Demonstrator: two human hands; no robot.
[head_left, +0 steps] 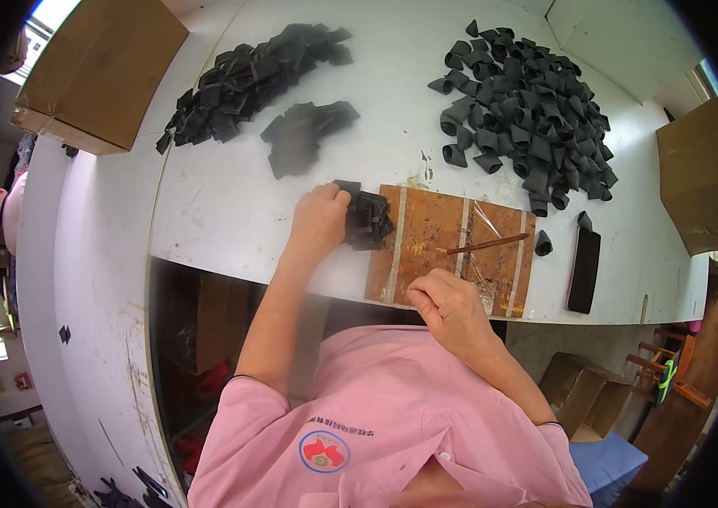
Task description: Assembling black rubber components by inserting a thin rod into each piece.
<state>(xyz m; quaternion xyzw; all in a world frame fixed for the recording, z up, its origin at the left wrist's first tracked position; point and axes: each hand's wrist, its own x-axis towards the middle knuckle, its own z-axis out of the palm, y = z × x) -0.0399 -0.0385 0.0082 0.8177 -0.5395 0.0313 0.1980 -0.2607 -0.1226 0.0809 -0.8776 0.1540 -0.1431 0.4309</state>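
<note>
My left hand (321, 218) has its fingers curled at the left side of a small pile of black flat pieces (370, 222), gripping its edge. The pile lies against the left edge of a brown wooden board (426, 220) crossed by pale strips. Over the board's near edge, my right hand (449, 306) is closed with thumb and fingers together; whatever may be between them is hidden. A thin brown stick (498, 242) lies slantwise on the board, beyond my right hand. Thin clear shiny strips (486, 218) lie there too.
Black flat pieces are heaped at far left (249, 80), with a smaller heap (308, 135) nearer. Rolled black cone-shaped pieces (528, 110) fill the far right. A flat black oblong thing (583, 271) lies right of the board. Cardboard boxes stand left (109, 68) and right (702, 178).
</note>
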